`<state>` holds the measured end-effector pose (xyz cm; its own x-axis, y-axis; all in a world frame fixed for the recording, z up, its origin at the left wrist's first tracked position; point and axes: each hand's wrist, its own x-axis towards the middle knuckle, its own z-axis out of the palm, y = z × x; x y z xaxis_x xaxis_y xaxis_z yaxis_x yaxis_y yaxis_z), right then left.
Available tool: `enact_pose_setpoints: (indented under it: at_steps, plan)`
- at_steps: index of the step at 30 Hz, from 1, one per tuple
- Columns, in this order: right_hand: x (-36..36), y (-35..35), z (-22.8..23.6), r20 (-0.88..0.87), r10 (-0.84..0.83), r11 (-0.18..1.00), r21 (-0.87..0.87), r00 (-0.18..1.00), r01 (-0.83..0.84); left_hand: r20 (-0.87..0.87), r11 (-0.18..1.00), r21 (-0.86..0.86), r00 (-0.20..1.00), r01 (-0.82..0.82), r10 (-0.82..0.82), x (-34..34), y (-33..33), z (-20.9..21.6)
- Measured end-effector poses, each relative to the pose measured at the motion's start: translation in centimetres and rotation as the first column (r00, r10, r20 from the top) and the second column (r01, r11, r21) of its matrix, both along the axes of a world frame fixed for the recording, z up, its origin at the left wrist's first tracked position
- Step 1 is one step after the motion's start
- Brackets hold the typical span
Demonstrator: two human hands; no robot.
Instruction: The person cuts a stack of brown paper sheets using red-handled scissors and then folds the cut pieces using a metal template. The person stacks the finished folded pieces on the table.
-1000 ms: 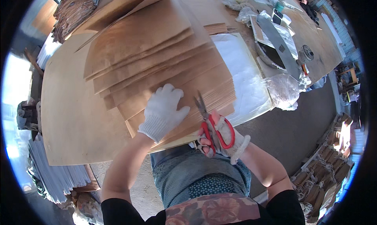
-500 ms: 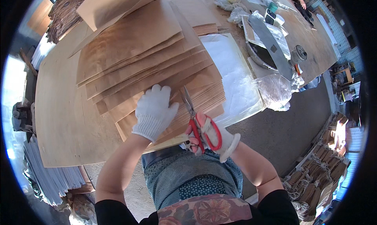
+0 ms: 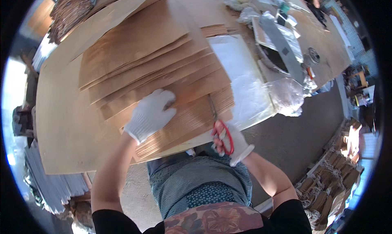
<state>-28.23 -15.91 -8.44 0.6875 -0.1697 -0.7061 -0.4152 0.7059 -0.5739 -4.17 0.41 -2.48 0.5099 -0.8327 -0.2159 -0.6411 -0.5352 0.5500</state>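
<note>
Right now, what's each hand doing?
Left hand: open, flat on the stack of brown paper sheets.
Right hand: closed on red-handled scissors.

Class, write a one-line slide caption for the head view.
Gloved left hand presses stacked brown paper sheets; right hand cuts them with red-handled scissors.

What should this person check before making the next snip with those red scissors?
1. Left hand flat on the stack of brown paper sheets, holding it down: ok.
2. Left hand's fingers lie to the side of the scissors, apart from the blades: ok.
3. Right hand grips the red handles: ok.
4. Blades sit in the sheets at the near edge: ok.
5. How many sheets lie between the blades: cannot tell.
6. Clear plastic sheet beside the stack lies close to the cut line: cannot tell if it is out of the blades' way.
</note>
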Motion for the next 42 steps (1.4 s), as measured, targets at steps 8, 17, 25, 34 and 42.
enact_pose_setpoints:
  at_steps: [8,17,25,34,42]
  plan:
    - [3.3,14.5,-2.5,0.151,0.702,0.707,-0.269,0.696,-0.655,-0.231,0.987,0.058,0.964,0.147,-0.130,3.6,0.3,0.6]
    - [4.0,12.9,0.2,0.082,0.606,0.794,0.000,0.791,-0.608,0.186,0.986,-0.163,0.983,0.029,0.002,3.2,0.6,-0.3]
    - [0.5,4.9,3.1,0.370,0.143,0.944,0.227,0.918,-0.238,0.502,0.999,0.010,0.864,0.037,-0.037,1.2,0.3,1.0]
    - [2.1,2.5,3.3,0.238,0.250,0.954,0.108,0.939,-0.281,0.343,0.988,0.077,0.934,-0.132,0.098,-3.7,-1.6,-0.5]
    - [0.5,-3.3,3.4,-0.125,0.202,0.955,-0.194,0.971,-0.223,0.282,0.996,-0.014,0.955,-0.091,0.091,-2.6,-0.5,-1.4]
